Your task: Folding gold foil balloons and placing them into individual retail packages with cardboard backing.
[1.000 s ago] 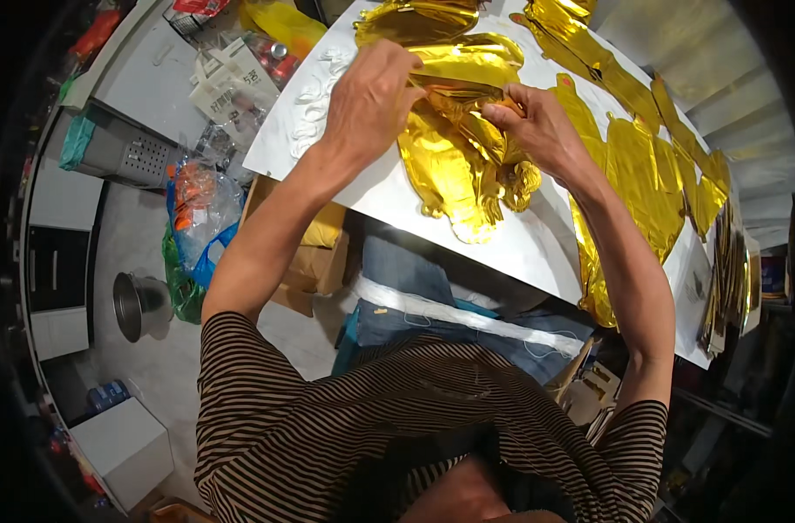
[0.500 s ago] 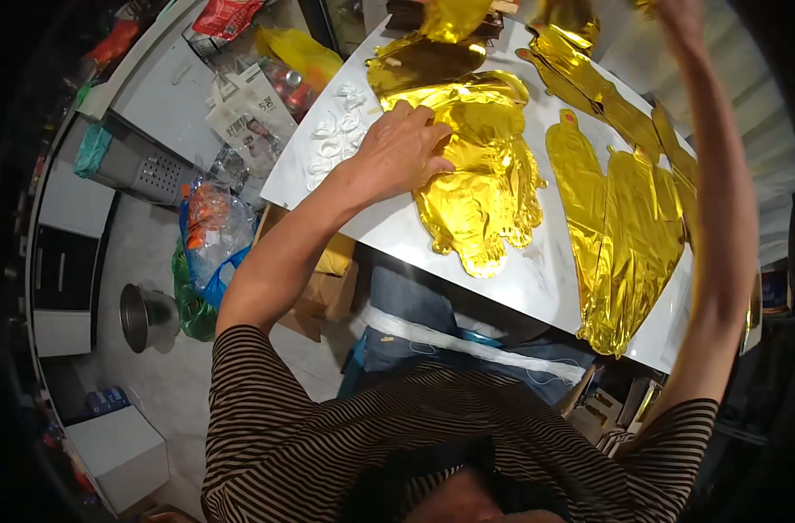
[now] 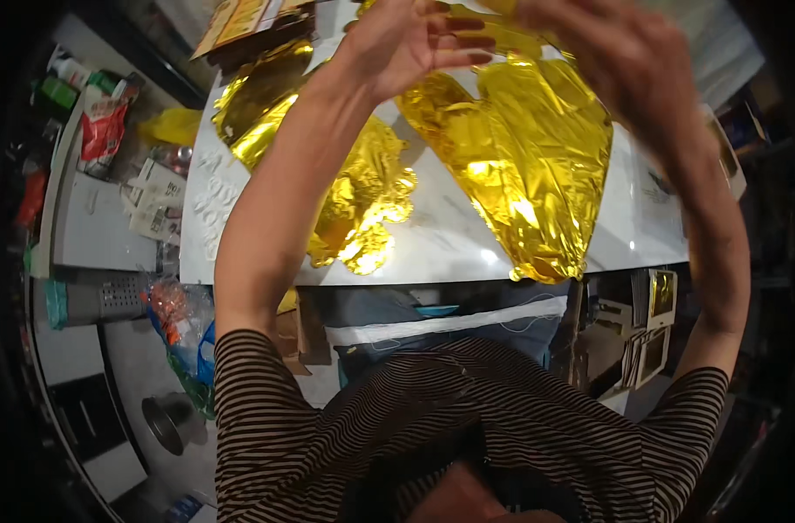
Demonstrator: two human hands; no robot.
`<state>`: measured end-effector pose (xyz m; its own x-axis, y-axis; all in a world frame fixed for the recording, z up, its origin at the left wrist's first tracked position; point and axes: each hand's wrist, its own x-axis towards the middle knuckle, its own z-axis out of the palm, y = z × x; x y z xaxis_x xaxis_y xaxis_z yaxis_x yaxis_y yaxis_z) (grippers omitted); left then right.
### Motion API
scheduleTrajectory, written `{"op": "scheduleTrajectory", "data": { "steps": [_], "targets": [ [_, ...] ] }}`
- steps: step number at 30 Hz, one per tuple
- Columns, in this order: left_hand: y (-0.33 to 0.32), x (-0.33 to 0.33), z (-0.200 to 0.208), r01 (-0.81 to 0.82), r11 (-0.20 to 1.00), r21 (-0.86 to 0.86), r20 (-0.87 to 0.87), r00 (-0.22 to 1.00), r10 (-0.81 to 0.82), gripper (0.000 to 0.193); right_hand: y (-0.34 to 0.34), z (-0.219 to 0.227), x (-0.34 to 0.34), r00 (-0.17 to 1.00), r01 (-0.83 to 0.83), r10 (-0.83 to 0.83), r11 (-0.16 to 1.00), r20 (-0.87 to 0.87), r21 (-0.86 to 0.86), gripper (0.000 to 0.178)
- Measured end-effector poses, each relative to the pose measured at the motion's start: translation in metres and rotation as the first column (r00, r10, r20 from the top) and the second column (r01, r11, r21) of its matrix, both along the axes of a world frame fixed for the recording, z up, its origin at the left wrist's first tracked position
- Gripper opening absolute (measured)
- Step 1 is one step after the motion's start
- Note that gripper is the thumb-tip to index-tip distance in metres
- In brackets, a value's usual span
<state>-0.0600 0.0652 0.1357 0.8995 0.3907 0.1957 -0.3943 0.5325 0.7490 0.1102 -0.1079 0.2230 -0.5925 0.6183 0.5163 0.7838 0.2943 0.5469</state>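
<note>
My left hand [image 3: 406,45] is over the far part of the white marbled table [image 3: 449,218], fingers spread, with nothing visible in it. My right hand [image 3: 628,65] hovers at the far right, smeared by motion; its fingers do not read clearly, though gold foil shows beside them. Below and between the hands lies a large, flat gold foil balloon [image 3: 537,148], crinkled and deflated, its narrow end towards me. A crumpled stack of gold foil balloons [image 3: 362,200] lies further left, partly hidden by my left forearm. Another shiny foil piece [image 3: 262,100] adjoins it.
Small white curled pieces [image 3: 213,196] lie along the table's left edge. Brown printed cardboard [image 3: 249,26] sits at the far left corner. White string [image 3: 449,324] stretches across my lap. A metal bowl [image 3: 166,425] and plastic bags [image 3: 184,322] are on the floor.
My view has turned right. My left hand has left the foil stack and moved right, its fingers opening out. My right hand has come in closer from the far right.
</note>
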Motion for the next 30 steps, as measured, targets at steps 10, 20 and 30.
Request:
{"op": "scheduleTrajectory", "data": {
  "steps": [10,20,30],
  "targets": [
    [0.081,0.16,-0.141,-0.182,0.972,0.151,-0.116,0.973,0.2,0.006,-0.137,-0.108,0.001,0.855,0.289,-0.436,0.851,-0.282,-0.439,0.06],
    [0.0,0.168,-0.077,0.03,0.855,0.517,-0.647,0.668,0.368,0.015,-0.207,-0.17,0.007,0.717,0.256,-0.35,0.937,-0.603,-0.239,0.031],
    [0.039,0.152,-0.098,0.074,0.707,0.703,-0.558,0.673,0.485,0.023,-0.213,-0.189,-0.011,0.757,0.1,-0.275,0.946,-0.593,-0.31,0.025]
  ]
}}
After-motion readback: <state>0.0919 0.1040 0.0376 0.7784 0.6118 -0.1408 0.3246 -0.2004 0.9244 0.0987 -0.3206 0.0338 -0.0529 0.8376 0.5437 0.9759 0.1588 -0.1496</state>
